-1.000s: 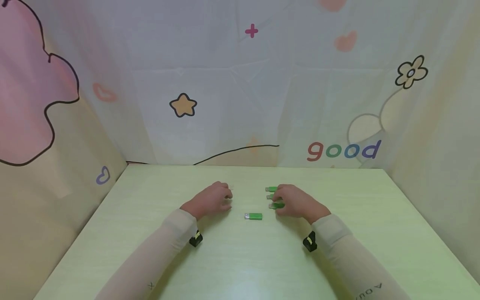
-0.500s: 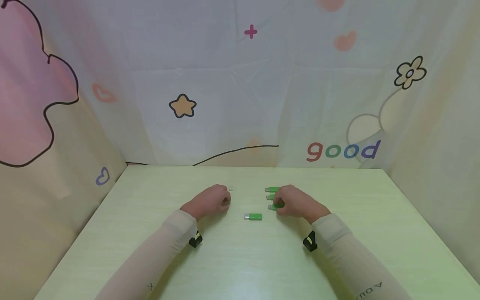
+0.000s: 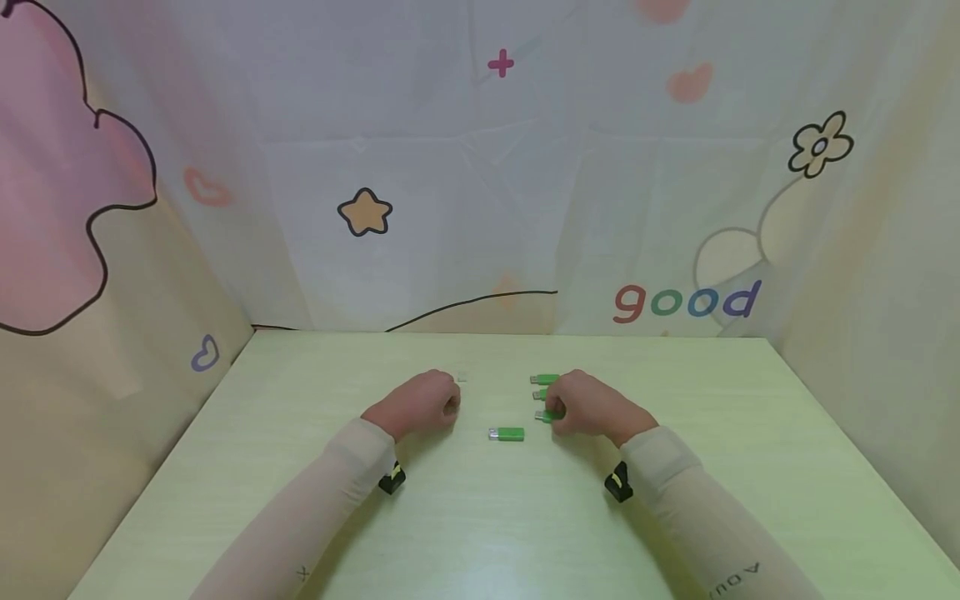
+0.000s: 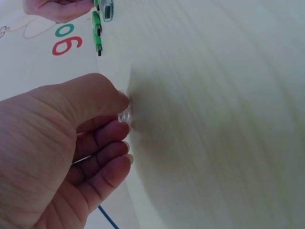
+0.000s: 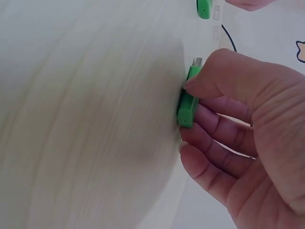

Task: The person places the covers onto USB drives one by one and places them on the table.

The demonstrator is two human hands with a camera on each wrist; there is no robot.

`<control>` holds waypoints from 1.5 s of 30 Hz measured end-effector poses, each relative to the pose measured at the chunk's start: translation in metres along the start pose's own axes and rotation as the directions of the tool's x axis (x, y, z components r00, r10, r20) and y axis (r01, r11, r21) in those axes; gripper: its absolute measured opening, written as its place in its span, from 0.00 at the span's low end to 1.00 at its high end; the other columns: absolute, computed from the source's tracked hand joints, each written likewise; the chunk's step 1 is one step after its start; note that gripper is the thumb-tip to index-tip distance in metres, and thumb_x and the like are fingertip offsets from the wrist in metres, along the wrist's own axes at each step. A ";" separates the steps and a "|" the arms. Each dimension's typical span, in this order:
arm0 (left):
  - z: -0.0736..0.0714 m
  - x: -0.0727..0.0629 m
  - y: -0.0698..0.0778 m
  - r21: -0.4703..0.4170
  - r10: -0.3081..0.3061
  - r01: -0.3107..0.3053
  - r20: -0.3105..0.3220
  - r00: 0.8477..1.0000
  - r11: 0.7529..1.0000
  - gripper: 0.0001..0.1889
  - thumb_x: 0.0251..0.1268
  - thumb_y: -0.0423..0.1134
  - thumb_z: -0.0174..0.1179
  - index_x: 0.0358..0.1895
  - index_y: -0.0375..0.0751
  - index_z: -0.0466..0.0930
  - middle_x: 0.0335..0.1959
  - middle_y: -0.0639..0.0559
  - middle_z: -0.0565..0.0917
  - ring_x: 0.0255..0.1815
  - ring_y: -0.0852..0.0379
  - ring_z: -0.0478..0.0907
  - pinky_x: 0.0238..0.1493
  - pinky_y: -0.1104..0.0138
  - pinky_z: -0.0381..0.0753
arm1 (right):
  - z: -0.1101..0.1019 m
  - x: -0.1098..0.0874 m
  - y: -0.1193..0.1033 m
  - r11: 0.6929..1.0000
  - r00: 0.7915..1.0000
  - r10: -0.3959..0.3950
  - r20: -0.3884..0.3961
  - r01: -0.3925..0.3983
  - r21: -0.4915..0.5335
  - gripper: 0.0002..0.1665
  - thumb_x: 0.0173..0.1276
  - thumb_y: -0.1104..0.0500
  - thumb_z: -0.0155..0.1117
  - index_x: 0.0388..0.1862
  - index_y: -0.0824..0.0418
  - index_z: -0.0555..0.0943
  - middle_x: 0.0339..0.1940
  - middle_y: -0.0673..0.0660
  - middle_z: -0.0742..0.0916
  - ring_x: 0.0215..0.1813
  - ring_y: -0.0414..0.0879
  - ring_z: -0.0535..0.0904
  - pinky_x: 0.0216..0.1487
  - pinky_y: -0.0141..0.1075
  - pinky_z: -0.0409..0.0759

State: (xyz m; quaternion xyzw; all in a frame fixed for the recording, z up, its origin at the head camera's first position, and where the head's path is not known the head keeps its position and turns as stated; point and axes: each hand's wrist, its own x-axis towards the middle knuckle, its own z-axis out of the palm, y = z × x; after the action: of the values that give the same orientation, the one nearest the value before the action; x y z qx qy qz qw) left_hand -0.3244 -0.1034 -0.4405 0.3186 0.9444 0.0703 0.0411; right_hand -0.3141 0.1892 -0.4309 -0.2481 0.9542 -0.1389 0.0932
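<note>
My left hand pinches a small clear plastic cap between thumb and forefinger, down at the table surface. The other fingers of that hand are loosely bent. My right hand grips a green USB flash drive by its sides, its bare metal plug pointing away from the palm. Beyond that hand, two more uncapped green USB flash drives lie in a column, the far one and the middle one partly covered by it. Between the hands lies a green flash drive with its clear cap on.
More clear caps lie on the table beyond my left hand; one cap shows faintly in the head view. A patterned cloth hangs along the table's back edge. Each wrist carries a small black camera.
My left fingers, apart a second ago, have come together on the clear cap. My right hand's flash drive has shifted slightly toward me; the capped drive stays put.
</note>
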 end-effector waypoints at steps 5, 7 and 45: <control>0.001 -0.001 -0.001 -0.020 -0.009 0.009 0.000 1.000 1.000 0.10 0.64 0.31 0.64 0.25 0.45 0.80 0.22 0.57 0.72 0.29 0.59 0.67 0.35 0.68 0.70 | 0.000 0.001 -0.004 1.000 1.000 0.029 0.012 -0.029 -0.004 0.07 0.57 0.62 0.78 0.32 0.54 0.87 0.29 0.46 0.85 0.37 0.43 0.76 0.46 0.38 0.80; 0.002 -0.001 -0.002 -0.026 -0.010 0.010 -0.001 1.000 1.000 0.10 0.64 0.30 0.63 0.25 0.45 0.80 0.22 0.56 0.73 0.29 0.58 0.68 0.35 0.67 0.71 | 0.001 0.001 -0.005 0.999 0.999 0.036 0.012 -0.036 -0.004 0.07 0.57 0.62 0.79 0.32 0.54 0.87 0.29 0.46 0.85 0.37 0.44 0.76 0.46 0.38 0.81; -0.005 -0.037 -0.002 -0.294 -0.054 0.020 -0.106 0.993 0.955 0.05 0.63 0.32 0.69 0.40 0.42 0.86 0.38 0.56 0.85 0.40 0.59 0.80 0.49 0.64 0.83 | -0.008 -0.034 0.009 0.987 0.991 -0.057 -0.122 0.074 0.144 0.10 0.55 0.63 0.75 0.37 0.54 0.89 0.34 0.45 0.87 0.36 0.42 0.78 0.42 0.34 0.81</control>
State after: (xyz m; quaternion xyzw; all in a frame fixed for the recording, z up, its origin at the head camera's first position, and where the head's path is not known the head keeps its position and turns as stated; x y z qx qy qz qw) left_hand -0.2967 -0.1277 -0.4346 0.2868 0.9301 0.2265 0.0356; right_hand -0.2910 0.2149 -0.4228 -0.2633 0.9363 -0.2266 0.0506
